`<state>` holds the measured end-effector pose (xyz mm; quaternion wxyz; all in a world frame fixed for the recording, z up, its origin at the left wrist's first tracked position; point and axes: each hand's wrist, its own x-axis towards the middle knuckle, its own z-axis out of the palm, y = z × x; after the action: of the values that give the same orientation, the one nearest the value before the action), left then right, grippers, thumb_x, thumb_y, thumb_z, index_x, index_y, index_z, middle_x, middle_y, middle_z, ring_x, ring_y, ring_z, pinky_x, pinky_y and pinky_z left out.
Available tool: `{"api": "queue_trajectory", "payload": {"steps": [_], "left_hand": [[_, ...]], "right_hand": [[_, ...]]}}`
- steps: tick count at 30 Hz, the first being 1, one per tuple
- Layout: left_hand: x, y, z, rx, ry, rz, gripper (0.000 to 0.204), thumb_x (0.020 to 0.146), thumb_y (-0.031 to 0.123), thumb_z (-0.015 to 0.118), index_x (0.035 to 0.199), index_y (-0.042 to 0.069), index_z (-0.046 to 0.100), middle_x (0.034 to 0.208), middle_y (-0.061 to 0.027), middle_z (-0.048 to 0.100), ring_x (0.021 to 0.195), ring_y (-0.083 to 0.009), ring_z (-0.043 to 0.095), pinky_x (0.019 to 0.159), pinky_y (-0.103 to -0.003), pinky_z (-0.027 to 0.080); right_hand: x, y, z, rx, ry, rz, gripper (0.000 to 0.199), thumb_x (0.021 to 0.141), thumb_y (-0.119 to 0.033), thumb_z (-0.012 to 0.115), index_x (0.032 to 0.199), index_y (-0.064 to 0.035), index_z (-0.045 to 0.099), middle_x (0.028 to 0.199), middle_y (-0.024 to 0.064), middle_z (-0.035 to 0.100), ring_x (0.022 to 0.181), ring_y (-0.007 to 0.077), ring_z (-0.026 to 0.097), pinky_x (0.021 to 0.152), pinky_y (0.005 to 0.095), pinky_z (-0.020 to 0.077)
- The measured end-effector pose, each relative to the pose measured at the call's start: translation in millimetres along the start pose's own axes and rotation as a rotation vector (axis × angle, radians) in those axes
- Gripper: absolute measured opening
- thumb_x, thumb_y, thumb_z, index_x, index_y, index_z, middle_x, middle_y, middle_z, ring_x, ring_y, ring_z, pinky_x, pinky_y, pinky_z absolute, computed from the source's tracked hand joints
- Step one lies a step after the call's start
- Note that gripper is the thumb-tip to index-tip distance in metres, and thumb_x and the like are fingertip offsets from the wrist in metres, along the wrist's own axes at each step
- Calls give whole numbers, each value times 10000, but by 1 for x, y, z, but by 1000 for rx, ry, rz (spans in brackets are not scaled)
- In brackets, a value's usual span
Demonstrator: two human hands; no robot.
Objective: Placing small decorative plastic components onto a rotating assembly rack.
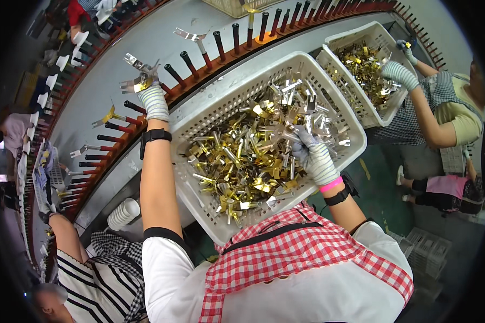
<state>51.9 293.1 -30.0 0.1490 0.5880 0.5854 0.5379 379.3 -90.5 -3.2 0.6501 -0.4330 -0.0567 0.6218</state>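
My left hand (155, 103), in a striped white glove, is stretched over the row of pegs at the left. It is closed round several shiny forked metal brackets (138, 75), which partly hide the fingertips. Closed as well, my right hand (317, 160) wears a striped glove with grey fingertips and pinches a silver metal bracket (290, 133) over the heap. Below both arms sits a pale plastic basket (199, 207) holding a pile of gold and silver metal pieces (237, 153). A few upright pegs carry brackets, among them a silver one (191, 36) and a gold one (109, 116).
Black and red pegs (235, 35) line a curved rail beyond the basket. At the right, a co-worker's gloved hand (400, 74) is over a second basket (355, 105) of metal pieces. Another co-worker (99, 266) works at the lower left. Stacked white cups (124, 214) lie beneath the rail.
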Motion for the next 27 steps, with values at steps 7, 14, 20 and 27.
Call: {"api": "queue_trajectory", "payload": {"steps": [7,14,20,27], "left_hand": [[-101,-5,-66,-370,153,-408,242,864,228,677,1046,77,631,820,-22,673,711,-204,613,633,-348,498],[-215,158,-99,-628,-661,-357,357,902,61,575,1257,46,533,1138,-79,621,996,-131,609,873,-245,507],[-266,136,-84,-787,-667,-249,626,891,368,657,1349,18,413,1202,-101,578,1073,-186,578,898,-315,494],[-271,144,-85,-1014,-815,-664,492,854,171,702,1270,29,481,1093,-78,622,900,-146,627,710,-225,531]], "right_hand": [[-6,3,7,83,-12,-37,350,911,-96,603,1233,-2,504,943,91,614,743,172,627,661,297,562],[-19,9,52,121,-87,-23,355,915,-66,584,1251,-6,484,1099,140,610,962,239,650,834,343,571],[-31,16,85,156,-310,28,364,919,-109,596,1246,8,486,1109,129,603,923,191,643,815,313,564],[-30,33,89,0,-275,-51,374,879,-116,647,1203,3,503,1043,119,628,903,192,647,823,316,558]]}}
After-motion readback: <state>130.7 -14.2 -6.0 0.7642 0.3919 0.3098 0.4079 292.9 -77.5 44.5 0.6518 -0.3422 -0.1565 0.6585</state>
